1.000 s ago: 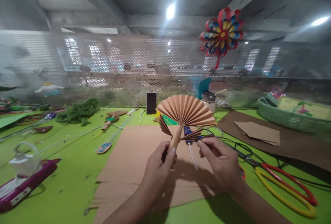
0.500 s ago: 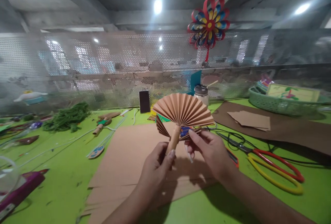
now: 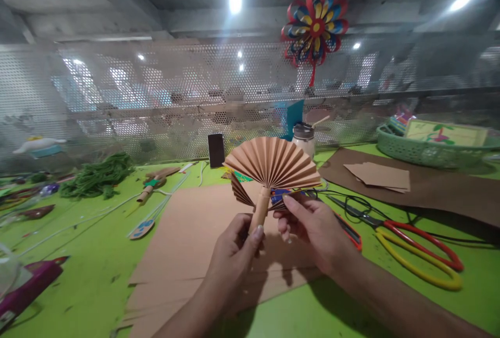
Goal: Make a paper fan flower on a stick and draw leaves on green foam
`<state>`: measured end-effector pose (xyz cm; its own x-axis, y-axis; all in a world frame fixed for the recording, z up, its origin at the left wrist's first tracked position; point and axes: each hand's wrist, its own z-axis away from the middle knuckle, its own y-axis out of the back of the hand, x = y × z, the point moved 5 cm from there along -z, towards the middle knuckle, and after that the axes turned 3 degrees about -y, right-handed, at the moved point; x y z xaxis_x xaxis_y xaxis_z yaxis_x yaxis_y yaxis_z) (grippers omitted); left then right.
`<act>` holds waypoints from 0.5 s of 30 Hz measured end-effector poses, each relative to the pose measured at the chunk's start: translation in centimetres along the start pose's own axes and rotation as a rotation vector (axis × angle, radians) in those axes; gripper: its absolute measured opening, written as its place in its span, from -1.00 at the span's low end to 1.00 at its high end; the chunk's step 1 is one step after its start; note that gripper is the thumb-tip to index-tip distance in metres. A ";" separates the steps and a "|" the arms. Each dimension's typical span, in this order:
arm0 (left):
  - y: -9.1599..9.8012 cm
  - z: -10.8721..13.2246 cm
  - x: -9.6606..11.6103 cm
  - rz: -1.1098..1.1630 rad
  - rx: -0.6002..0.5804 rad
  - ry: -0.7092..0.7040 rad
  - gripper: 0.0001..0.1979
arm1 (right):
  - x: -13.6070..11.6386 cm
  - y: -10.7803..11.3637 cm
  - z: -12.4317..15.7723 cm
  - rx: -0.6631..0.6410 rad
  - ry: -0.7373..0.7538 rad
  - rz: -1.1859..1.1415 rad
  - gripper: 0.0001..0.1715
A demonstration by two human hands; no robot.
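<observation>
Upright above the table is a pleated brown paper fan point(image 3: 273, 163) with a rolled tube handle point(image 3: 260, 208). Two smaller folded wings stick out near the handle's top, one on each side. My left hand point(image 3: 236, 247) is closed around the lower part of the handle. Thumb and fingers of my right hand point(image 3: 308, 223) pinch the right small wing point(image 3: 288, 200). Beneath both hands lie large sheets of brown paper point(image 3: 183, 239), their lower edges cut into strips.
Scissors point(image 3: 422, 249) with red and yellow handles lie at right, beside black cord and an orange-edged tool point(image 3: 349, 231). Behind stand a phone point(image 3: 216, 150), a jar point(image 3: 303, 140) and a green basket point(image 3: 429, 153). Green shredded strands point(image 3: 97, 174) and a purple tool point(image 3: 29, 288) are at left.
The view has shifted slightly. Both hands keep their hold on the fan, which leans and sits a little further left in view.
</observation>
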<state>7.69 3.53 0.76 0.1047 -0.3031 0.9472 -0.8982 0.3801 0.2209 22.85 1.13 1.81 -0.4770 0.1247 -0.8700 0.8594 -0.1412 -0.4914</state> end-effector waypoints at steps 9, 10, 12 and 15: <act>-0.1 -0.1 0.3 0.008 0.016 -0.012 -0.72 | 0.1 -0.2 0.1 0.041 -0.045 -0.093 -0.60; -0.1 -0.1 0.3 0.009 0.021 -0.012 -0.72 | 0.1 -0.3 0.1 0.046 -0.061 -0.105 -0.59; -0.1 -0.1 0.5 0.014 0.031 -0.010 -0.71 | 0.2 -0.3 0.1 0.058 -0.094 -0.123 -0.56; -0.1 0.0 0.7 0.029 0.036 0.003 -0.70 | 0.2 -0.2 0.0 0.061 -0.113 -0.136 -0.54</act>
<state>7.89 3.28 1.43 0.0796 -0.2902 0.9536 -0.9155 0.3571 0.1851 22.54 1.16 1.76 -0.6082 0.0365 -0.7929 0.7746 -0.1907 -0.6030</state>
